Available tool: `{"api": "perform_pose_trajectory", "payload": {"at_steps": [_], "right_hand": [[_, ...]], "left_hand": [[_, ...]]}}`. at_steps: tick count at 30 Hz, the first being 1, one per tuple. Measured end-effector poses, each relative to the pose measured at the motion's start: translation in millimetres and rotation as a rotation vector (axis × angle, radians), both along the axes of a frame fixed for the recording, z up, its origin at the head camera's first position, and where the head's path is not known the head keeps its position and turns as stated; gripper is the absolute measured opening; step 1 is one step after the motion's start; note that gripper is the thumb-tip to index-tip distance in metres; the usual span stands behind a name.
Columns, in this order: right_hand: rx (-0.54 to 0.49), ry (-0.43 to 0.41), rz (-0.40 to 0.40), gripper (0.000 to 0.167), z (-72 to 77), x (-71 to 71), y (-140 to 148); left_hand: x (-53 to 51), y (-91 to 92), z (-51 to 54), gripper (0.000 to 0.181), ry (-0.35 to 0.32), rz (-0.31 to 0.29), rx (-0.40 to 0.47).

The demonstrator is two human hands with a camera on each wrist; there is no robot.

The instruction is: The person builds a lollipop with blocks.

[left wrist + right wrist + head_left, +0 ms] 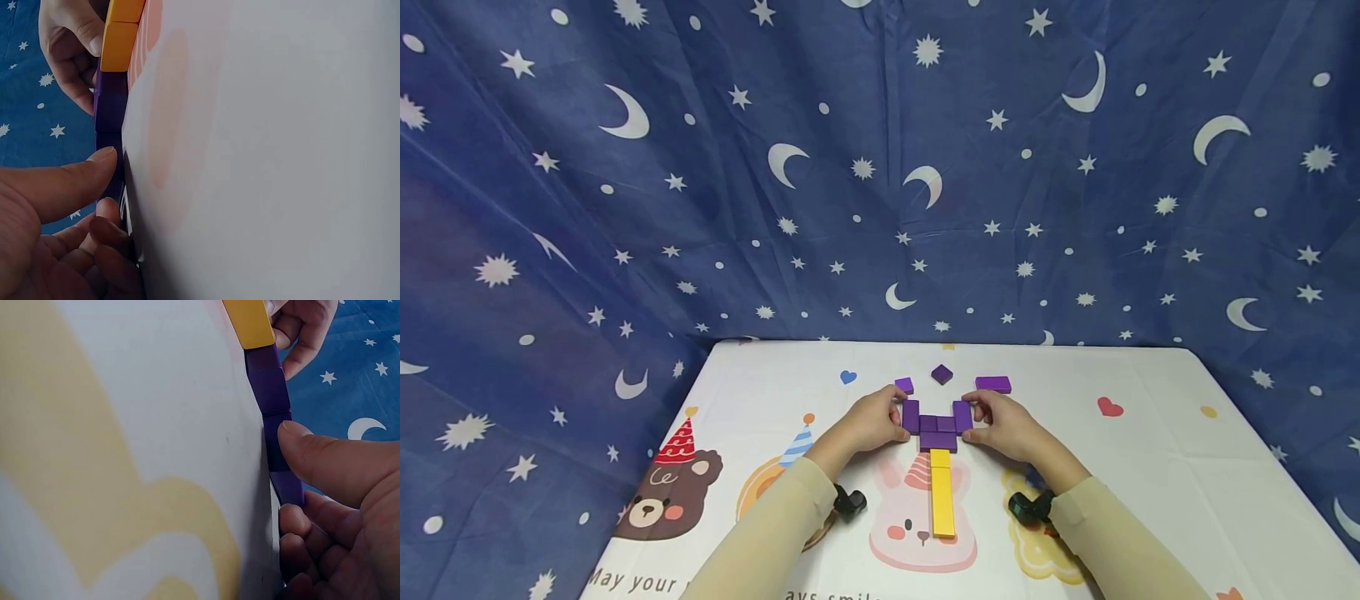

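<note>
Left hand (874, 419) and right hand (1009, 423) are each pinching one of two purple rectangular blocks (911, 417) flanking a joined purple-and-yellow figure (942, 483).
Beyond, a purple square (904, 386), diamond (942, 374) and rectangle (993, 384) are lying loose, unjoined.

Curtained nook, room type unclear: starry blue curtain (955, 283), cartoon-printed tablecloth (1157, 458).
</note>
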State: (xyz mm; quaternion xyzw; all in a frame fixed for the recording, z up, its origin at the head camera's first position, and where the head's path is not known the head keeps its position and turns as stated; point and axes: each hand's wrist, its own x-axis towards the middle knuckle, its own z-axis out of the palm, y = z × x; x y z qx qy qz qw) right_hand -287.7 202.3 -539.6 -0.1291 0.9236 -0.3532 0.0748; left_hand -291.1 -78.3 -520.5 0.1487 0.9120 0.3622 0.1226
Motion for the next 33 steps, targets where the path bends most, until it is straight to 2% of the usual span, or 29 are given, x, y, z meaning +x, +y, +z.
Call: {"api": "perform_pose_trajectory", "payload": {"at_steps": [18,28,33], "right_hand": [[0.023,-0.009,-0.020,0.062,0.5,1.2,-1.2],[-0.004,-0.012,-0.014,0.064,-1.2,-1.0,1.2],[-0.008,-0.011,-0.012,0.062,-1.2,-0.4,1.1]], "left_hand": [[-2.8,-0.2,-3.6,0.067,-0.001,0.009,-0.002],[-2.6,-4.7,-0.9,0.069,-0.044,-0.014,0.061],[-2.4,-5.9,-1.7,0.066,-0.046,-0.014,0.066]]}}
